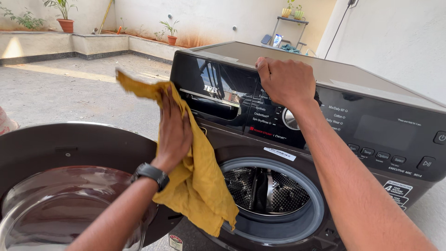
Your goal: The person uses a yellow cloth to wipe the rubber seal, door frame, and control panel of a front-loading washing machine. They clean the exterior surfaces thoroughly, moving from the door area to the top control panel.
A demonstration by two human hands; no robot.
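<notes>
The left hand (174, 128) lay flat, fingers spread, pressing a mustard-yellow cloth (197, 181) against the front of a dark front-loading washing machine (260, 139), just beside the glossy detergent drawer (211, 95); most of the cloth hung loose below the palm, down over the rim of the open drum (269, 190); the right hand (285, 81) was curled over the top front edge of the machine, fingers closed on that edge just above the round dial (290, 118); the round glass door (69, 195) stood swung wide at the left, below the left forearm and its black wristwatch (151, 173). The hanging tail of the cloth looked likely to drag into the drum opening or snag on the grey door seal, since only the upper part was pinned under the palm; the right wrist sat so near the dial and the row of buttons (378, 155) that a slip along the edge might have nudged a setting; leaning on the open door could have strained its hinge. The machine stood outdoors on a rough concrete floor (69, 93) in strong sun; a low ledge ran along the back wall with potted plants (62, 14) on it; a small metal rack (290, 30) stood by the far wall, and a pale plastered wall (395, 42) rose at the right.
</notes>
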